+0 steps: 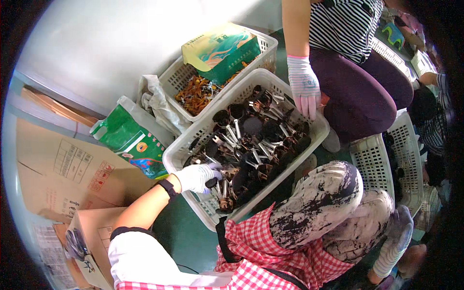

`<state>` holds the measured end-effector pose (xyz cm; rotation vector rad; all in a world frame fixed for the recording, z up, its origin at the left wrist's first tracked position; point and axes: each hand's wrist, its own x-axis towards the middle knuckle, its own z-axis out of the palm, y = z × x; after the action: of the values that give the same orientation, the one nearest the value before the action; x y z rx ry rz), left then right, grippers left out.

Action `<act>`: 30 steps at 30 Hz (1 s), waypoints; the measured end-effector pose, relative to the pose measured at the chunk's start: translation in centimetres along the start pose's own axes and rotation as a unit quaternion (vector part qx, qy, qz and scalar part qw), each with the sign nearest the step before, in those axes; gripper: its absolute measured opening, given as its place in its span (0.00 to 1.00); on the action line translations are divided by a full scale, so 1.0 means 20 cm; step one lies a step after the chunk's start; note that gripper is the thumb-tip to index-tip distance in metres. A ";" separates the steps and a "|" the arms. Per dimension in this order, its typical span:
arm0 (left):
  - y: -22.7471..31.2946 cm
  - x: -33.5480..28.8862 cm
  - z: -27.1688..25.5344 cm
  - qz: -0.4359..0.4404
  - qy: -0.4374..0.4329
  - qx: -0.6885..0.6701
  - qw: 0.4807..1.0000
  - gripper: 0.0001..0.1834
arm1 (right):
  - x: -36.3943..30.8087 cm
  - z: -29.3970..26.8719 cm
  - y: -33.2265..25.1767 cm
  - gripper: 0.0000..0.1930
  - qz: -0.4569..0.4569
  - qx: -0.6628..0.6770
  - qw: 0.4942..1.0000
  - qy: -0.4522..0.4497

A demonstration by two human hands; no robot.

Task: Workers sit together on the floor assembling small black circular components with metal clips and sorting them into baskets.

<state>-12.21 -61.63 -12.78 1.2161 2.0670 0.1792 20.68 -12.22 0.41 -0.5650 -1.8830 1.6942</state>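
Observation:
In a white plastic basket (263,73) lies a jumble of black and silver metal parts (253,126), some with round black ends and shiny forked arms; their exact kind I cannot tell. My left hand (197,178), in a white knit glove, reaches over the basket's near left corner. Its fingers are closed about a small part with a black end (211,183), partly hidden by the glove. At far right, beside my knee, is my right hand (397,234) in a striped glove. It is away from the basket, and its fingers are too unclear to read.
Across from me a crouching person's gloved hand (304,87) hangs over the basket's far right edge. Behind stands another basket (270,43) with orange-brown pieces and a green box (227,55). A green bag (133,140) and cartons (63,164) stand left; more baskets (371,159) stand right.

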 end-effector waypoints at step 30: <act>1.19 0.37 -0.95 0.313 0.013 -0.725 0.614 0.37 | -0.23 -0.53 0.67 0.18 0.189 0.130 0.940 0.255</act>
<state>-9.79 -38.36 8.15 0.6648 0.7150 1.7723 30.46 -5.35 -12.79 -1.1811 -1.2145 1.7667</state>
